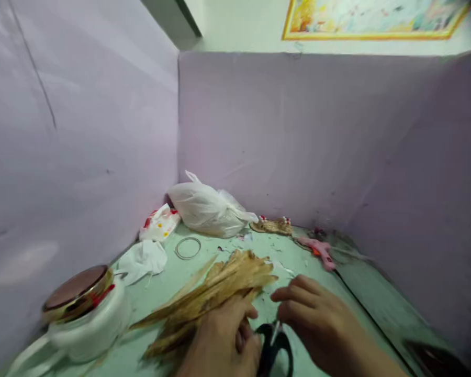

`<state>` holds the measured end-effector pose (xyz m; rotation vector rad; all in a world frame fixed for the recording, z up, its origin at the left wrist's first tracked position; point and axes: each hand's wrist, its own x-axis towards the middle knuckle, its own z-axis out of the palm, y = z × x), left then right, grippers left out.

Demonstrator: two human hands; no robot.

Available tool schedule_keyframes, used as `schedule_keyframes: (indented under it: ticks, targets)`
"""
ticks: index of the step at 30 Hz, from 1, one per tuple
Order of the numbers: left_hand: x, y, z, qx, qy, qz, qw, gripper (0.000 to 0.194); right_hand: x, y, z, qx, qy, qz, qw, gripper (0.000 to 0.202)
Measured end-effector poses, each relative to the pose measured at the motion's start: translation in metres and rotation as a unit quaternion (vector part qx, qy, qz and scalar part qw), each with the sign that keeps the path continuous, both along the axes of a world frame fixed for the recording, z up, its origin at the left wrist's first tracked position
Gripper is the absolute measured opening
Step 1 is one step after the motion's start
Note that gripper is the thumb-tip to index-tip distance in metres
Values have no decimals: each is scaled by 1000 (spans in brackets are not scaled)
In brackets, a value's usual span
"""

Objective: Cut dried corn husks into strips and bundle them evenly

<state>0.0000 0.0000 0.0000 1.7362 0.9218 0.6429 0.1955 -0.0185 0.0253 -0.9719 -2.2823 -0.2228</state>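
I judge the dried husks point(230, 283) light, brittle, best held mid-bundle, but cannot tell whether the curled left hand point(222, 332) or right hand point(317, 317) pinches anything.

"Where's this?"
"Seemingly a home craft corner: a pink plastic glue gun point(317, 250) right of the dry tan leaf pile point(220, 285), a squat white mug point(96, 332) left of it, a yellow-framed picture point(377, 18) high beyond."

A person's right hand point(312, 314), bare, its fingers uncovered, meets a bare forearm point(361, 351); left of that hand, the left hand point(223, 335), also bare.
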Motion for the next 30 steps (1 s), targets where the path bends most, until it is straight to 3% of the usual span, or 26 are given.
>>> schedule_keyframes:
  ticks: [3,8,11,13,15,16,18,20,21,22,23,26,30]
  targets:
    - [17,-22,-21,-26,16,-31,999,36,-1,-14,-21,37,13,-19,999,26]
    - [31,-25,-55,-59,-11,25,998,36,-7,-21,-47,95,44,-40,994,21]
    - [32,-17,-59,-143,-59,37,987,38,-7,-22,-54,107,116,-68,985,18]
    - [30,-15,-53,-176,-101,60,977,44,-3,-22,-55,65,238,-115,962,17]
    - [26,-16,-44,-182,-143,77,970,49,4,-19,-55,-57,381,-180,905,13]
    - [23,-16,-39,-180,-162,84,967,50,8,-16,-56,-144,451,-208,856,10]
    - [17,-16,-31,-164,-188,108,962,51,11,-10,-57,-339,573,-215,714,11]
    - [12,-12,-27,-111,-184,167,962,52,8,-2,-58,-499,642,-168,557,15]
    - [10,-8,-26,-70,-166,204,962,53,5,2,-58,-545,656,-147,501,18]
    - [7,-3,-26,-23,-136,244,960,53,1,7,-57,-569,663,-137,467,19]
    - [5,2,-25,26,-96,279,955,53,-4,12,-56,-575,667,-139,452,21]
    - [-2,17,-26,140,19,330,933,48,-18,28,-53,-541,686,-168,456,21]
    - [-9,25,-27,201,76,357,909,44,-29,48,-53,-517,700,-206,447,20]
